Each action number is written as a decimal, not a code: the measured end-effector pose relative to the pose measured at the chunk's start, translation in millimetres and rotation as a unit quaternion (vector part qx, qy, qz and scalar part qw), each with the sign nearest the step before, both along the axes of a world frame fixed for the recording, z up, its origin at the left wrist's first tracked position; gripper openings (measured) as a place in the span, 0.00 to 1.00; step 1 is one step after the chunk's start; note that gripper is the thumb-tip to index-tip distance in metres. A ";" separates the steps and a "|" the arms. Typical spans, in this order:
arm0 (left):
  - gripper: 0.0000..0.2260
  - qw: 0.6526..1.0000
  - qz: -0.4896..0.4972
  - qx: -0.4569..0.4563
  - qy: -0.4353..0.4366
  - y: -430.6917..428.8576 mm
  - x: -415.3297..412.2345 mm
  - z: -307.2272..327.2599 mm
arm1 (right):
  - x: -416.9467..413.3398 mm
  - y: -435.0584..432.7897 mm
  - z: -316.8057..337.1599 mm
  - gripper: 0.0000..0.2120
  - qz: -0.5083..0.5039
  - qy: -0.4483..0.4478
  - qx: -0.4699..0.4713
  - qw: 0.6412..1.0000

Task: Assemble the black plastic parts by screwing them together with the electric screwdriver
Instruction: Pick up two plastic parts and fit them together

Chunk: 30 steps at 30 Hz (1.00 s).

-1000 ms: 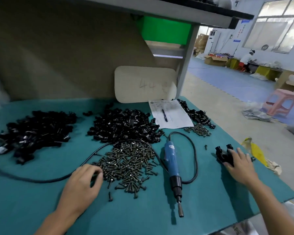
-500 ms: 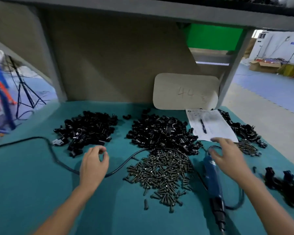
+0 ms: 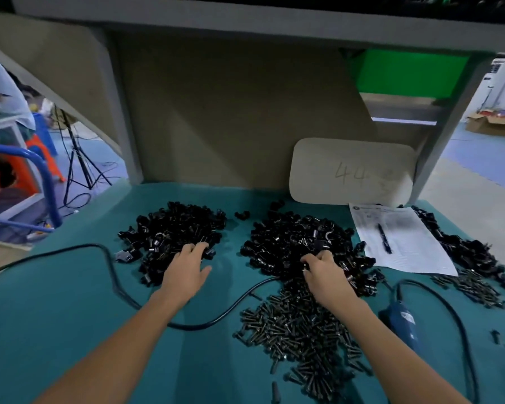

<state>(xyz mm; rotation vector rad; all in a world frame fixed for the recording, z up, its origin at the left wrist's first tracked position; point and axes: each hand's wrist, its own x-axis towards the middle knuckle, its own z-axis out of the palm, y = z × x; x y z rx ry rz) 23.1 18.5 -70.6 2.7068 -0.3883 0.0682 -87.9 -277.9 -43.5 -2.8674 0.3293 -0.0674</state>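
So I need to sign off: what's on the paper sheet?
A dark pen lies on the sheet, which carries blurred print. Whatever is under the sheet is hidden.

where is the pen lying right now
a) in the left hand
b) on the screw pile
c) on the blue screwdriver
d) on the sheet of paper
d, since the pen lies flat on the printed sheet of paper at the right of the mat, apart from both hands.
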 end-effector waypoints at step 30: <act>0.13 0.833 -0.095 -0.443 0.319 -27.1 -139.6 43.3 | -145.7 95.7 13.9 0.14 -0.103 -0.126 0.780 0.605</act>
